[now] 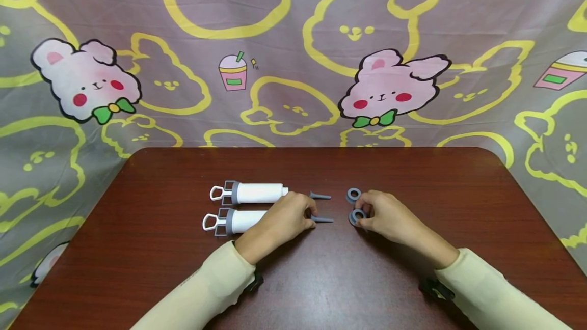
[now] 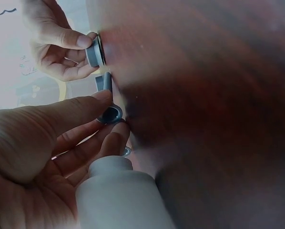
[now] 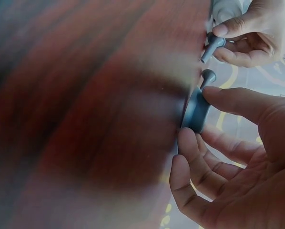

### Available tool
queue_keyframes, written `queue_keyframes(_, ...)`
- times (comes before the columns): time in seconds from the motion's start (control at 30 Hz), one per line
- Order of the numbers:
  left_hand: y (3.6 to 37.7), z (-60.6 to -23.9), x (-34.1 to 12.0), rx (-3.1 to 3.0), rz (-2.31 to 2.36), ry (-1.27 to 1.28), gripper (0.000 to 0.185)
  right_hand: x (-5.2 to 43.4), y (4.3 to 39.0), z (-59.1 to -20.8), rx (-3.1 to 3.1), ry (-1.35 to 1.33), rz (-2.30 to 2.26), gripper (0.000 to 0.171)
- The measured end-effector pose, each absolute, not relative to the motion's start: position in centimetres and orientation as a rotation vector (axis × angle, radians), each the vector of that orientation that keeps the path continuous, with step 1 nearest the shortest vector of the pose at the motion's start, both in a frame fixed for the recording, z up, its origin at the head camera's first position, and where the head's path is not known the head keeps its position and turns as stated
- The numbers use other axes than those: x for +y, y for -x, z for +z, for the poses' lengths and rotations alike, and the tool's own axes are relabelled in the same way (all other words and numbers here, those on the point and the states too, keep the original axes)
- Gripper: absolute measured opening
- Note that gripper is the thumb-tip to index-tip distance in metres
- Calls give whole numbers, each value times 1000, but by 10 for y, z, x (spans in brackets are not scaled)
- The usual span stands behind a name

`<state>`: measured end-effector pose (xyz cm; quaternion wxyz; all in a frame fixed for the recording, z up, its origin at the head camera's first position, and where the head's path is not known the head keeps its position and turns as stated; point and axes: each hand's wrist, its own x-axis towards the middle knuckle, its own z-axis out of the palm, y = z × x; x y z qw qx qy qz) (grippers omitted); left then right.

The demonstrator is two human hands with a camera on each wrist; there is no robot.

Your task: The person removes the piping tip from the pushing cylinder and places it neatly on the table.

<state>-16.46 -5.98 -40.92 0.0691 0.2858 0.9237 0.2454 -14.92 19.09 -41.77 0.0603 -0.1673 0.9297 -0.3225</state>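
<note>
My left hand [image 1: 286, 218] pinches the flared end of the nearer grey nozzle [image 1: 325, 220] between thumb and fingertip, close over the table. The nozzle's narrow tip points right. The left forearm and hand partly cover the nearer white syringe-like tube [image 1: 247, 221]. On the right, my right hand [image 1: 390, 216] has thumb and fingers at opposite sides of the nearer grey flanged ring [image 1: 352, 220], pinching it. The right wrist view shows this ring [image 3: 196, 112] between thumb and fingertip, with the remaining fingers loosely bent. A second grey ring [image 1: 349, 199] lies just beyond the right fingertips.
Another white tube [image 1: 259, 193] with a grey collar and white loop handle lies parallel beyond the nearer one. A second grey nozzle [image 1: 322, 197] lies off its right end. The brown table [image 1: 321, 279] ends at a patterned cloth [image 1: 293, 65] behind.
</note>
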Motion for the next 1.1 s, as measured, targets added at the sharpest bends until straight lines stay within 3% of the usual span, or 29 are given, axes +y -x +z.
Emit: queue_keyframes(1.1, 166, -411, -59, 2778, 697, -863, 14, 190, 150, -417, 2766, 472, -992, 21)
